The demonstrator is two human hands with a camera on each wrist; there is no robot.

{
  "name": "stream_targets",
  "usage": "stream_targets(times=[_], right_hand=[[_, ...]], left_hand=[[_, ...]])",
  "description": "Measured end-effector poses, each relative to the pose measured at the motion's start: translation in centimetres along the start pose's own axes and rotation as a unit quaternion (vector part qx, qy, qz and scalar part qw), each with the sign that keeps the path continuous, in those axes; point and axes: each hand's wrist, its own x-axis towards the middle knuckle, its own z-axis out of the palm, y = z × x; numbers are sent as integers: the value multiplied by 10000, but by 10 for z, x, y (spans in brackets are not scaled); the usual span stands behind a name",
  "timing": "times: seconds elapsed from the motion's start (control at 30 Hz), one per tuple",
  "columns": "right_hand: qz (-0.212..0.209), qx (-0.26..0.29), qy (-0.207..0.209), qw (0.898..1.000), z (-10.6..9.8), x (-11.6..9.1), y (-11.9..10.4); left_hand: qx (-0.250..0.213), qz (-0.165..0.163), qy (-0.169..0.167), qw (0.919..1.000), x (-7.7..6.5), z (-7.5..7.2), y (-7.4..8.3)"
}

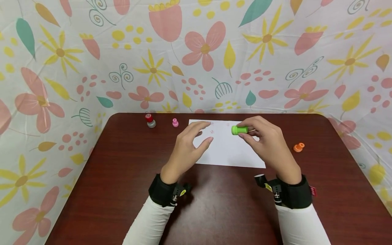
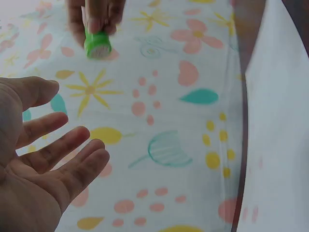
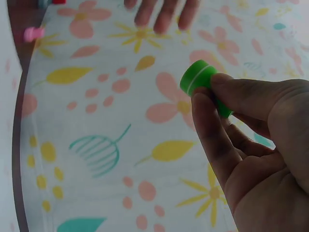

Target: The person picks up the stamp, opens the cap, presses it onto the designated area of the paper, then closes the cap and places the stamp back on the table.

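My right hand (image 1: 269, 144) pinches a small green toy stamp (image 1: 239, 130) between thumb and fingers above a sheet of white paper (image 1: 228, 154). The stamp lies on its side in the grip, its round end turned left; that end shows pale in the left wrist view (image 2: 100, 50). Small faint pink prints (image 1: 212, 131) mark the paper's upper part. Over the paper's left edge, my left hand (image 1: 185, 149) holds nothing, its thumb and fingers spread apart and gently bent. The green stamp's white ring (image 3: 197, 79) shows in the right wrist view.
A red-topped stamp with a grey base (image 1: 150, 120) and a pink stamp (image 1: 175, 123) stand at the back left of the dark wooden table (image 1: 122, 177). An orange stamp (image 1: 298, 147) lies to the right of the paper. Flower-patterned cloth (image 1: 196, 85) hangs behind the table.
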Motion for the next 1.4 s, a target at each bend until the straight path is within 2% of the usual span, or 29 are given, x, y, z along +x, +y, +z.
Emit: stream_targets(times=[0.1, 0.2, 0.43, 0.63, 0.8, 0.97, 1.23, 1.4], right_hand=[[-6, 272, 49, 9996, 6, 3, -6], [-16, 508, 91, 9987, 11, 3, -10], [4, 813, 4, 9967, 20, 1, -14], [-15, 1231, -104, 9923, 28, 1, -16], [-28, 1294, -91, 9916, 31, 1, -16], [-25, 1292, -105, 9916, 31, 1, -17], [-50, 1234, -85, 9923, 30, 1, -16], [-73, 1333, -81, 9910, 30, 0, -15]], left_hand=[[-722, -271, 47, 9970, 5, 5, 5], [-1297, -537, 39, 9901, 7, 10, 10], [-1964, -774, 11, 9775, 7, 18, 13], [-2543, -892, 53, 9630, 6, 23, 15], [-2816, -1006, 201, 9540, 5, 24, 15], [-2958, -1067, 265, 9489, 6, 23, 15], [-3024, -995, 361, 9473, 7, 22, 13], [-2962, -1058, 324, 9487, 7, 18, 15]])
